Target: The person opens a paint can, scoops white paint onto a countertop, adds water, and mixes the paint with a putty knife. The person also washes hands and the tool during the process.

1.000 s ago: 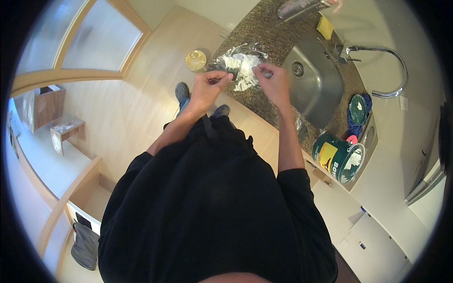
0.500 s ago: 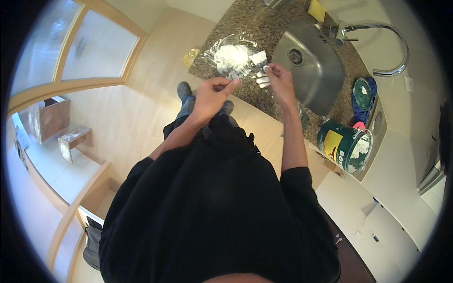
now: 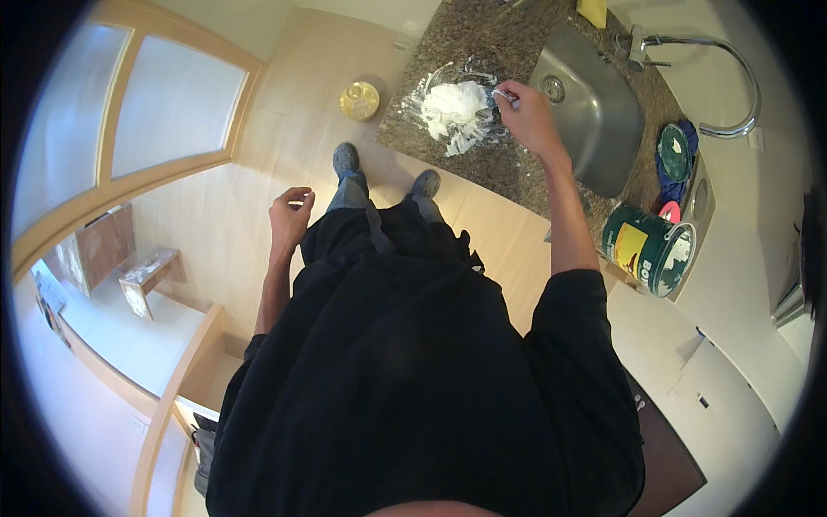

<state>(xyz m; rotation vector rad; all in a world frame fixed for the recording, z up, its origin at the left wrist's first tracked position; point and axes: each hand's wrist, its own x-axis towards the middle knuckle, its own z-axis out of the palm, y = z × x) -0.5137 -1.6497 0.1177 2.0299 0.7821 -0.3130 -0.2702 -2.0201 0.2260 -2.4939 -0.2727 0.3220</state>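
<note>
My right hand (image 3: 527,116) is closed on a putty knife (image 3: 497,98) at the right edge of a mound of white paste (image 3: 457,108). The knife is mostly hidden by my fingers and the paste. The mound lies smeared on the brown speckled countertop (image 3: 538,177), left of the steel sink (image 3: 603,129). My left hand (image 3: 289,215) hangs low over the floor, away from the counter. Its fingers are curled together, with a small pale spot between thumb and fingers that I cannot make out.
A dark green bucket (image 3: 642,250) stands near the counter's right end. Its paste-smeared lid (image 3: 674,153) rests on a dark blue cloth (image 3: 689,142). A chrome faucet (image 3: 741,69) arches behind the sink, near a yellow sponge (image 3: 593,11). On the floor sit a round yellow container (image 3: 359,101) and a small wooden step (image 3: 151,276).
My left hand has drawn back from the counter, down and to the left. My right hand has moved the putty knife up to the paste mound. The view has shifted slightly.
</note>
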